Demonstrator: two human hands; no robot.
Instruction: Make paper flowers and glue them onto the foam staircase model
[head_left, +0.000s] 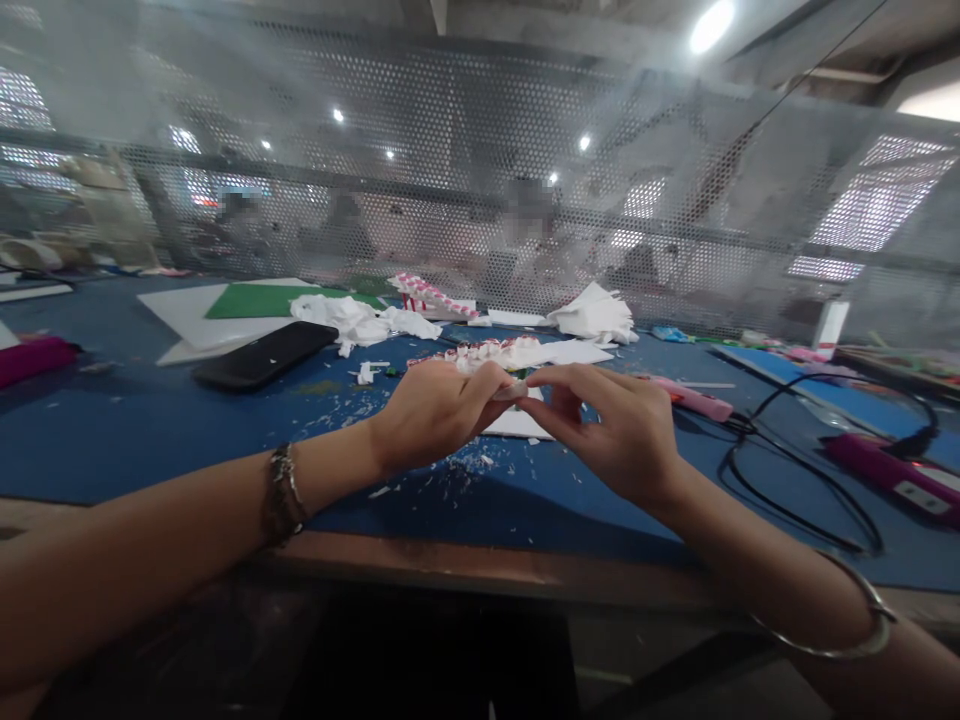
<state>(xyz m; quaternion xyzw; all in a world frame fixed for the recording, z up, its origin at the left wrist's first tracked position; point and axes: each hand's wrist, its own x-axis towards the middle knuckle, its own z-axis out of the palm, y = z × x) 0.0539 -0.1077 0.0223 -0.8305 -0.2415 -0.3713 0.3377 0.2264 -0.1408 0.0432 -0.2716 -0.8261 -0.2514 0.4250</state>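
Both my hands meet above the blue table, fingertips nearly touching. My left hand (439,412) pinches a small whitish piece (511,391) between thumb and fingers; its exact kind is too small to make out. On the piece's other end, the thumb and forefinger of my right hand (619,425) are closed. Just beneath lies a white card (517,424), partly hidden by the hands. Behind them is a row of small red-and-white pieces (487,352) beside white paper.
A black phone (266,357) lies left, near green sheet (255,300) and crumpled white tissue (345,318). Pink-handled tool (694,400) with a black cable (731,465) and a purple object (892,478) are right. White scraps litter the blue tabletop (330,490). A perforated screen (450,150) stands behind.
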